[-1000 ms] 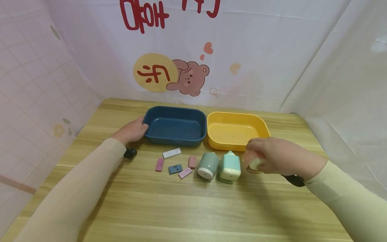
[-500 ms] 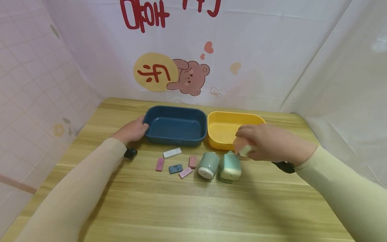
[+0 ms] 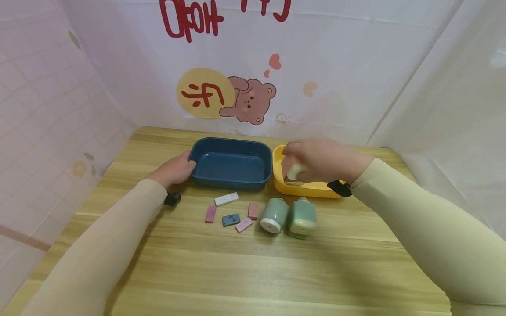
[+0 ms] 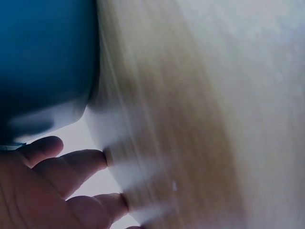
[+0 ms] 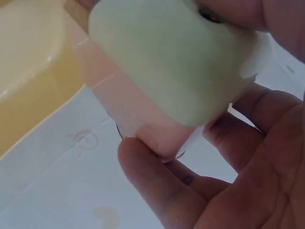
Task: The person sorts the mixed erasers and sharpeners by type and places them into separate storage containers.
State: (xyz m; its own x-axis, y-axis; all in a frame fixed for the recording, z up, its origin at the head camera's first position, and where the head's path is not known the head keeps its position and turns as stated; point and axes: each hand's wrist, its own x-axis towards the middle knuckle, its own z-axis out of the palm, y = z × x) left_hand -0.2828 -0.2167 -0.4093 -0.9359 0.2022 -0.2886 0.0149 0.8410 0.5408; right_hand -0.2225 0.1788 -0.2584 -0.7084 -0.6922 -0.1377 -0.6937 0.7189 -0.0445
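My right hand (image 3: 322, 159) is over the yellow bin (image 3: 278, 186), gripping a pink and cream pencil sharpener (image 3: 294, 172). In the right wrist view, fingers and thumb wrap around the sharpener (image 5: 152, 62), whose cream end has a dark hole partly covered by the thumb. My left hand (image 3: 175, 170) rests against the left end of the blue bin (image 3: 231, 182). In the left wrist view its fingers (image 4: 76, 167) are spread low beside the bin's wall. Two more sharpeners, a grey-green one (image 3: 274, 215) and a mint one (image 3: 303, 218), lie in front of the yellow bin.
Several small block erasers lie in front of the blue bin: a white one (image 3: 226, 199), a magenta one (image 3: 210, 214), a blue one (image 3: 231, 220), a pink one (image 3: 253, 211) and a lilac one (image 3: 243, 225). A printed cloth (image 3: 336, 52) hangs behind the wooden table (image 3: 237, 272).
My right hand has carried the pink sharpener leftward and away from me, from beside the mint sharpener to over the yellow bin. The left hand stays at the blue bin.
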